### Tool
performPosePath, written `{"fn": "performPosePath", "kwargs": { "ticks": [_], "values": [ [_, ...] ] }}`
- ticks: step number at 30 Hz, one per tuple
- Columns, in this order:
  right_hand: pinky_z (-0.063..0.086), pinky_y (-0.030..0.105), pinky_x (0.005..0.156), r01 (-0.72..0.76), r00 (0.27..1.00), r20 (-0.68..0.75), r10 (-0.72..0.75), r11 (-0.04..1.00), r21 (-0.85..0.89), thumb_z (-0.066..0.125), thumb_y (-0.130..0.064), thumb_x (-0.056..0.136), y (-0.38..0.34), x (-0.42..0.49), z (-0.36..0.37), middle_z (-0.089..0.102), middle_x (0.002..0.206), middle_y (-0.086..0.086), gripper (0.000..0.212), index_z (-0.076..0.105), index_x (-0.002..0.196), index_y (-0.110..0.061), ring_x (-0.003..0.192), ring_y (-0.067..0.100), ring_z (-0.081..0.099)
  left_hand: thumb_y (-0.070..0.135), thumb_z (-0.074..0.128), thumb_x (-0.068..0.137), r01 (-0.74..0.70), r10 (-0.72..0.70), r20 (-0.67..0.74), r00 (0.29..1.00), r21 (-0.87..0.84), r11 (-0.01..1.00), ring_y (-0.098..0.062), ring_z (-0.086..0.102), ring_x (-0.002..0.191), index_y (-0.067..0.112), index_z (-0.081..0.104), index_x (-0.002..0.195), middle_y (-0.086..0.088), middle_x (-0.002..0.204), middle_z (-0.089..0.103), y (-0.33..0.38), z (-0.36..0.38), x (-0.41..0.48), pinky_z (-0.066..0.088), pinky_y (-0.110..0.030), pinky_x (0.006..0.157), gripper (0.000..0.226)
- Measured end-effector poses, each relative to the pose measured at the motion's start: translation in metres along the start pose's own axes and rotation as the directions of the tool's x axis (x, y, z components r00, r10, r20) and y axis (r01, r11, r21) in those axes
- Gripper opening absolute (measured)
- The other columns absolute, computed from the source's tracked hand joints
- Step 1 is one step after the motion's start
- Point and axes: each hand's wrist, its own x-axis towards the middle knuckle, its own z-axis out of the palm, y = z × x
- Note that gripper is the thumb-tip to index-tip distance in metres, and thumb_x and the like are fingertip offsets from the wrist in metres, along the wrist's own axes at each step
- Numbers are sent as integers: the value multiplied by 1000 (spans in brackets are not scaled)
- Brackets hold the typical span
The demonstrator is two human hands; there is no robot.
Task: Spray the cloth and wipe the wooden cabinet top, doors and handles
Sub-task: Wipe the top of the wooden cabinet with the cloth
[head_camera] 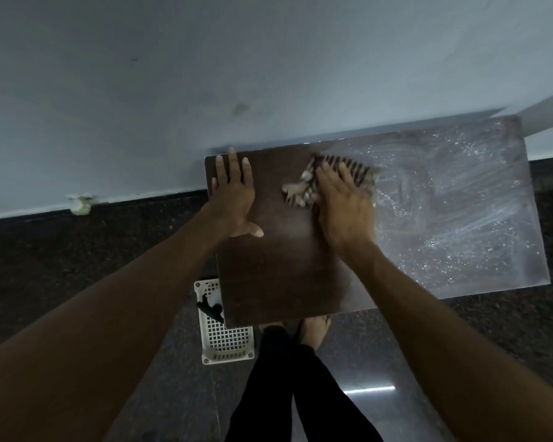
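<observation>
The striped cloth (300, 189) lies bunched on the wooden cabinet top (278, 266), toward 11 o'clock of its middle and close to the back edge. The right hand (345, 205) presses it flat, fingers stretched out over it, not clenched; motion blur hides finer detail. At 9 o'clock of the cloth the left hand (233, 193) rests palm-down on the wood, fingers spread and released, holding nothing. From the cloth toward 3 o'clock the top is coated in whitish wet streaks (454, 212), while the wood under the hands looks dark and bare. To wipe well, I judge, keep the palm flat, overlap the passes through the streaks, run out to the edges and corners, and refold the cloth when soaked. At 7 o'clock of the top, a white basket (229, 342) on the floor holds a black-nozzled spray bottle (209, 309)
</observation>
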Motion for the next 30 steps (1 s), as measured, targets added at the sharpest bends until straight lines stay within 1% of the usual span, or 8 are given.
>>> {"fn": "performPosePath", "kwargs": {
  "ticks": [4, 7, 12, 16, 18, 21, 26, 30],
  "values": [
    [30, 43, 115, -26, 1000, 16, 26, 999, -37, 39, -26, 106, -7, 47, -12, 22, 162, -10, 49, 29, 155, -23, 152, 19, 13, 49, 87, 69, 3, -3, -4, 1000, -5, 1000, -50, -30, 143, 0, -24, 153, -26, 154, -39, -1, 0, 1, 2, -60, 119, 147],
    [32, 42, 117, -36, 999, 9, 36, 999, -27, 41, -27, 105, -9, 44, -4, 25, 162, -8, 50, 31, 154, -21, 151, 20, 14, 49, 87, 69, 6, -6, 0, 1000, -7, 1000, -50, -30, 143, -1, -24, 153, -26, 154, -39, 1, -1, 0, 2, -61, 119, 148],
    [39, 48, 111, 77, 996, 31, -78, 997, 18, 60, -16, 94, -9, -27, 14, 36, 158, -3, 59, 40, 150, -17, 149, 25, 24, 47, 88, 69, 14, -13, 10, 1000, -17, 1000, -50, -31, 143, -1, -25, 152, -27, 153, -40, 3, -1, 1, 2, -60, 119, 148],
    [46, 43, 105, 103, 993, 54, -105, 993, 52, 62, -24, 95, 8, -99, 28, 40, 155, -3, 57, 44, 148, -16, 147, 24, 29, 47, 87, 69, 15, -14, 16, 1000, -32, 999, -49, -32, 143, 0, -26, 152, -25, 152, -42, 1, -1, 1, 2, -59, 119, 148],
    [48, 40, 104, 119, 991, 60, -121, 992, 38, 64, -26, 94, 16, -110, 29, 41, 155, -6, 58, 45, 148, -18, 147, 22, 30, 47, 87, 70, 9, -8, 15, 1000, -34, 999, -49, -33, 142, 0, -27, 151, -25, 152, -43, 0, -1, 1, 2, -59, 119, 148],
    [45, 38, 104, 81, 996, 35, -81, 996, 23, 66, -21, 92, 18, -88, 21, 43, 153, -7, 60, 44, 148, -20, 145, 22, 33, 48, 87, 70, 4, -4, 16, 1000, -25, 1000, -49, -32, 142, -1, -27, 151, -26, 153, -41, 1, -1, 0, 2, -59, 119, 148],
    [33, 50, 112, 13, 998, 61, -13, 1000, 7, 53, -19, 98, 8, 10, -11, 30, 160, -6, 56, 36, 152, -21, 150, 24, 20, 49, 86, 69, 1, -1, 12, 1000, -12, 1000, -50, -32, 142, -2, -26, 151, -28, 153, -40, 0, -1, 0, 1, -59, 119, 148],
    [39, 52, 111, -8, 997, 76, 10, 1000, -27, 52, -15, 97, -15, 54, -22, 27, 162, -5, 56, 37, 150, -20, 151, 27, 18, 49, 87, 67, 6, -5, 9, 1000, -17, 1000, -50, -31, 143, -1, -26, 151, -27, 154, -40, 1, 0, 1, 1, -59, 119, 149]
  ]
}}
